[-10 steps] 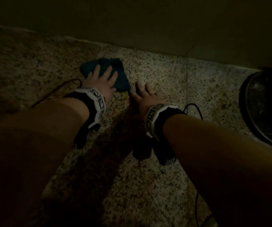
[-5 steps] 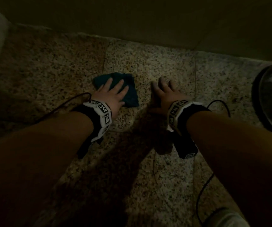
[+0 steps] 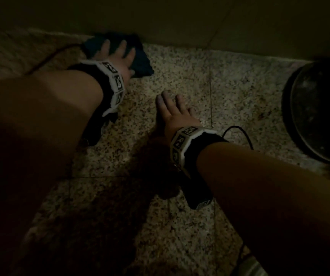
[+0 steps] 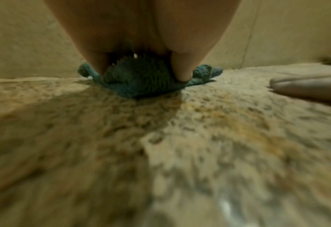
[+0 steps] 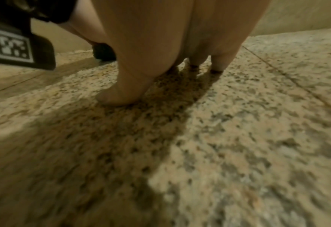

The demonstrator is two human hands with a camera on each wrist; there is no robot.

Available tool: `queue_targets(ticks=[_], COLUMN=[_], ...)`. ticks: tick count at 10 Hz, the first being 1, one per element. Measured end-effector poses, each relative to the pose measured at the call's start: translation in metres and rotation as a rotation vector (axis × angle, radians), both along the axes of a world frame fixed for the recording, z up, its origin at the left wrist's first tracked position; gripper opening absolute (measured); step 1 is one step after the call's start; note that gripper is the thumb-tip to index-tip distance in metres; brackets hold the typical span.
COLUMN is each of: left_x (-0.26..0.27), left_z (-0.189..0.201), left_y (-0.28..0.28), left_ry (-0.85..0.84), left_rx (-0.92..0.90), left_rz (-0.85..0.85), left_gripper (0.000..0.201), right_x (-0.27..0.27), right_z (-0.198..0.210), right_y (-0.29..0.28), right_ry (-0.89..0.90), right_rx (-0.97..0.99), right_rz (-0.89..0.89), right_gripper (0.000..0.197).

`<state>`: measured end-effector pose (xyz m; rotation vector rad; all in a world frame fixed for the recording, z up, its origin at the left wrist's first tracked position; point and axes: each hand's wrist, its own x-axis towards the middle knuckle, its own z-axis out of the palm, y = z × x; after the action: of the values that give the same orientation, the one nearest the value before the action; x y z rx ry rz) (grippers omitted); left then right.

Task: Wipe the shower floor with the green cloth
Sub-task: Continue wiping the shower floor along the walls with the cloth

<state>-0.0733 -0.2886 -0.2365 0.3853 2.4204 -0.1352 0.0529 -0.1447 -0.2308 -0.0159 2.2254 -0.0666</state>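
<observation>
Pressing down with spread, straight fingers, the left hand (image 3: pixel 118 56) pins the green cloth (image 3: pixel 140 60) flat on the shower floor (image 3: pixel 180 76), right against the base of the wall (image 3: pixel 180 20). The cloth looks dark teal, nubbly and bunched, and the hand covers much of it. Further right, the right hand (image 3: pixel 175 110) lies flat on bare speckled stone, fingers straight, holding nothing. A dark round basin (image 3: pixel 319 116) at the far right is cut off and dim.
</observation>
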Motion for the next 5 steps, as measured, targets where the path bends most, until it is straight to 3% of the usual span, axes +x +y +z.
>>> queue_targets(ticks=[1, 2, 3, 5], left_x=[0.012, 0.03, 0.07, 0.13], left_z=[0.001, -0.001, 0.009, 0.012], left_y=[-0.004, -0.003, 0.003, 0.004], left_ry=[0.115, 0.052, -0.063, -0.21], left_rx=[0.034, 0.02, -0.105, -0.109], left_rz=[-0.027, -0.026, -0.063, -0.153], left_gripper=[0.059, 0.06, 0.061, 0.064], right_x=[-0.004, -0.001, 0.0, 0.009], right_z=[-0.005, -0.002, 0.004, 0.012], right_y=[0.002, 0.002, 0.004, 0.035], right_ry=[0.028, 0.044, 0.095, 0.108], right_rx=[-0.06, -0.091, -0.106, 0.026], right_rz=[-0.035, -0.007, -0.003, -0.016], right_gripper=[0.108, 0.104, 0.101, 0.101])
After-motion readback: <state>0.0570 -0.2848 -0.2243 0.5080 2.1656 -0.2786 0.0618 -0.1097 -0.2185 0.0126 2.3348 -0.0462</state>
